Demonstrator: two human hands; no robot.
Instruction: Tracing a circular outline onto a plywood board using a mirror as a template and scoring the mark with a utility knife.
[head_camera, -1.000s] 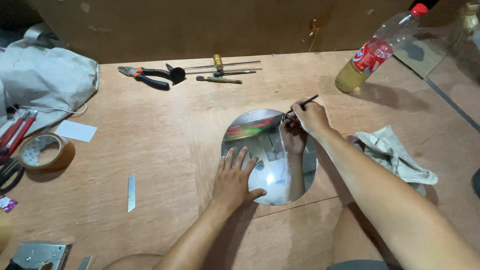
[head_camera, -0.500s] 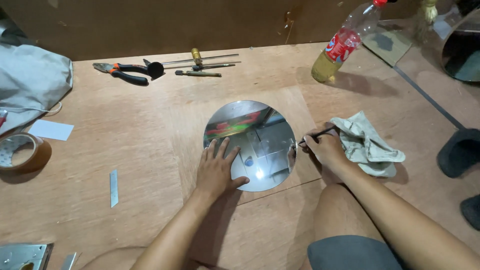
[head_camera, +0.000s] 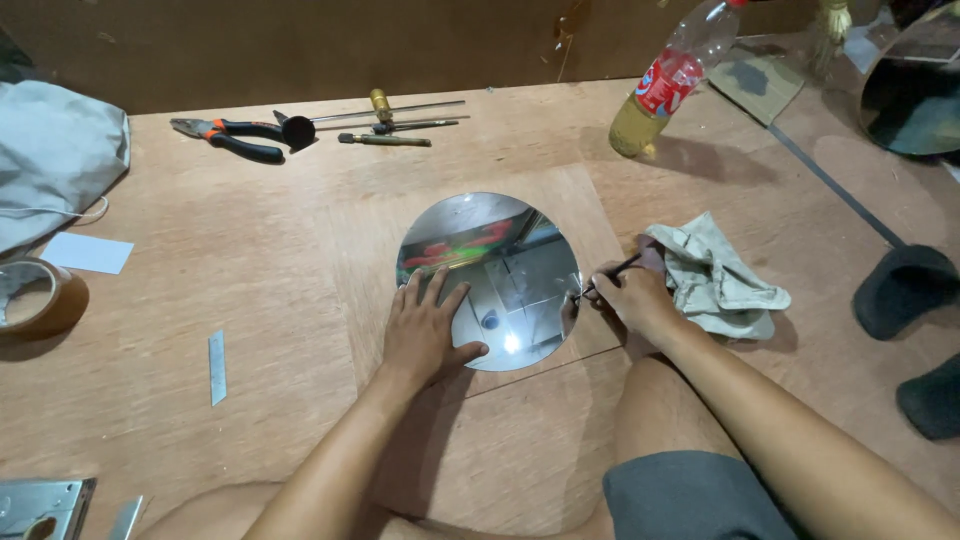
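A round mirror (head_camera: 500, 250) lies flat on a plywood board (head_camera: 250, 260). My left hand (head_camera: 425, 330) presses flat on the mirror's lower left part, fingers spread. My right hand (head_camera: 630, 295) sits at the mirror's right edge and grips a thin dark pen-like tool (head_camera: 612, 270), its tip touching the rim of the mirror. A crumpled beige rag (head_camera: 715, 275) lies just right of that hand.
Pliers (head_camera: 235, 135), a long-shafted tool (head_camera: 400, 108) and a screwdriver (head_camera: 385, 140) lie at the back. A plastic bottle (head_camera: 665, 85) stands back right. A tape roll (head_camera: 35, 295), white card (head_camera: 88, 253) and grey cloth (head_camera: 50, 150) are left. A metal strip (head_camera: 217, 353) lies near front left.
My right hand has moved with the tool from the mirror's top edge down round to its right edge. My left hand has stayed pressed on the mirror.
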